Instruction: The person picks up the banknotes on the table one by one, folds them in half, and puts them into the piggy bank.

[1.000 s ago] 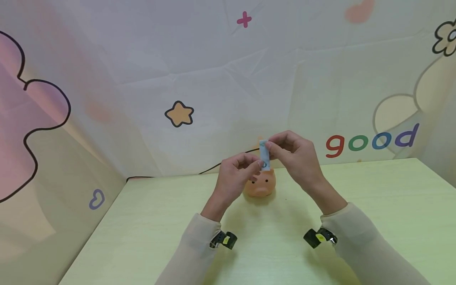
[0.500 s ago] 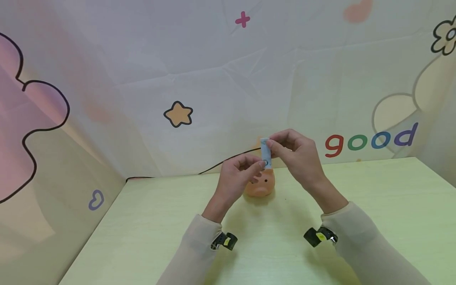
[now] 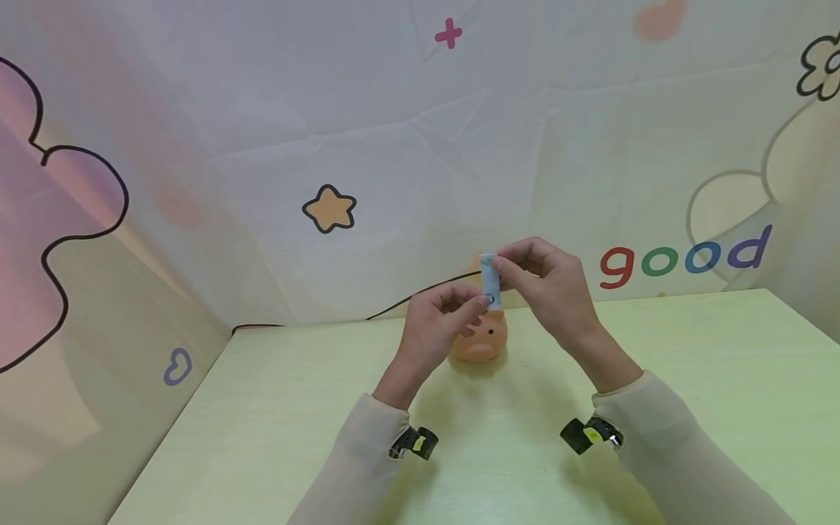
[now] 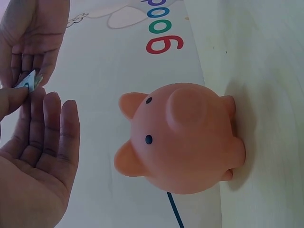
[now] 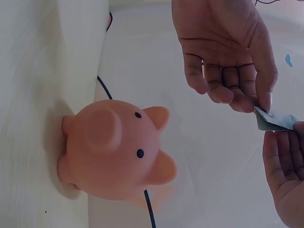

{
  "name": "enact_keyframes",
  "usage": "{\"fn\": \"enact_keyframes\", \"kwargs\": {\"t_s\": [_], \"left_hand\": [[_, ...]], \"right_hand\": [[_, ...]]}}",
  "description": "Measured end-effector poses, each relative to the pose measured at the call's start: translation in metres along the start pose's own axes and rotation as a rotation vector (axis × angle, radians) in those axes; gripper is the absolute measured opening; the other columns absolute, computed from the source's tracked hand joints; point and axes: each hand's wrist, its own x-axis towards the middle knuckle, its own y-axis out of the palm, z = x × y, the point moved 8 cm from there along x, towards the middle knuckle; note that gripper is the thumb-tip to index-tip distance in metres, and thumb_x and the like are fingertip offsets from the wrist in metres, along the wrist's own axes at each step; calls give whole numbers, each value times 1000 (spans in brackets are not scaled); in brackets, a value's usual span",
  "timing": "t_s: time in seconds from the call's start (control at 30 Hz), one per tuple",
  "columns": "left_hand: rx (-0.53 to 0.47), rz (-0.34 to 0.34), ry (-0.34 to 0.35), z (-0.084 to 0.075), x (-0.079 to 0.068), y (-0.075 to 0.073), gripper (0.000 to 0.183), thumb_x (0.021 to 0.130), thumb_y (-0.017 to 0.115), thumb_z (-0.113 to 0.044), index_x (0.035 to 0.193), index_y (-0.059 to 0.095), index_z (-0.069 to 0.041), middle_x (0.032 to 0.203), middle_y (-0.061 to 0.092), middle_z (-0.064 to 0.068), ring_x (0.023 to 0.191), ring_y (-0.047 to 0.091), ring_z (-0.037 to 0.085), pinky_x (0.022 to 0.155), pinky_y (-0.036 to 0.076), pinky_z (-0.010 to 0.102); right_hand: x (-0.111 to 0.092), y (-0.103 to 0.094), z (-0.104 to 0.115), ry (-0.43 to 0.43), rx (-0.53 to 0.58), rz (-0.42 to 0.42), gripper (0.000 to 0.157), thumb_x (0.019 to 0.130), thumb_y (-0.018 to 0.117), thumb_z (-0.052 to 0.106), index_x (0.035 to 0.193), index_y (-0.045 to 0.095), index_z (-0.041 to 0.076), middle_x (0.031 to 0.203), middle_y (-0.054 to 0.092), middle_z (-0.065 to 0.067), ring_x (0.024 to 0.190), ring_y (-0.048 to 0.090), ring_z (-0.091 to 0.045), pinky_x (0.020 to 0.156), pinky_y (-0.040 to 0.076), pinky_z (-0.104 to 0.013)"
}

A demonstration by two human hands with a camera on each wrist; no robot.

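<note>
A folded light-blue banknote [image 3: 490,278] stands upright between my hands, above and behind the front of an orange piggy bank [image 3: 482,348]. My left hand [image 3: 434,324] pinches its lower end between thumb and fingers. Its upper end is pinched by my right hand [image 3: 554,292]. In the right wrist view the banknote [image 5: 275,119] shows as several folded layers between the two hands. The piggy bank [image 4: 183,137] stands on its feet on the table, facing me, and neither hand touches it. My left fingers hide part of its face in the head view.
The pale wooden table [image 3: 295,430] reaches back to a printed cloth backdrop [image 3: 394,131] with a star and the word "good". A black camera is strapped at each wrist, the left camera [image 3: 420,442] and the right camera [image 3: 577,436] hanging inward.
The banknote and both hands have shifted very slightly up and to the right, mostly in the first half second. Both grips stay on it. The piggy bank stays in place.
</note>
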Motion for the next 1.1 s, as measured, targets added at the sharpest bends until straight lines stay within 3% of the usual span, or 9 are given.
{"fn": "enact_keyframes", "kwargs": {"t_s": [0.17, 0.27, 0.53, 0.8, 1.1], "left_hand": [[-4, 12, -20, 2, 1, 1, 16, 100, 75, -10, 105, 76, 5, 91, 75, 7, 77, 71, 17, 69, 64, 33], [6, 14, -15, 1, 0, 2, 15, 100, 75, -9, 104, 76, 5, 90, 75, 7, 76, 70, 14, 69, 64, 33], [36, 13, 17, -2, 0, 2, 13, 100, 75, -9, 103, 76, 4, 89, 73, 6, 77, 69, 13, 69, 64, 34], [0, 22, 8, 0, -1, 2, 14, 99, 76, -8, 105, 76, 5, 91, 74, 6, 77, 71, 17, 70, 65, 34], [34, 49, 8, 1, -1, 3, 13, 101, 73, -7, 106, 75, 4, 95, 74, 8, 79, 70, 13, 73, 65, 35]], "right_hand": [[0, -2, 1, -3, -9, -6, 19, 103, 72, 11, 111, 69, -7, 99, 73, -13, 81, 74, -17, 83, 62, -26], [0, -2, 1, -3, -6, -6, 19, 103, 72, 10, 111, 69, -7, 98, 73, -13, 81, 74, -17, 82, 62, -26], [0, -1, 2, -7, 2, -3, 19, 103, 72, 10, 111, 69, -6, 98, 74, -12, 81, 74, -18, 82, 63, -27], [0, -2, 3, -8, -19, -4, 19, 103, 71, 10, 112, 69, -7, 99, 73, -14, 81, 74, -17, 84, 62, -26], [0, -3, 3, -12, -36, -6, 19, 104, 71, 10, 112, 69, -7, 99, 72, -14, 81, 73, -16, 84, 61, -26]]}}
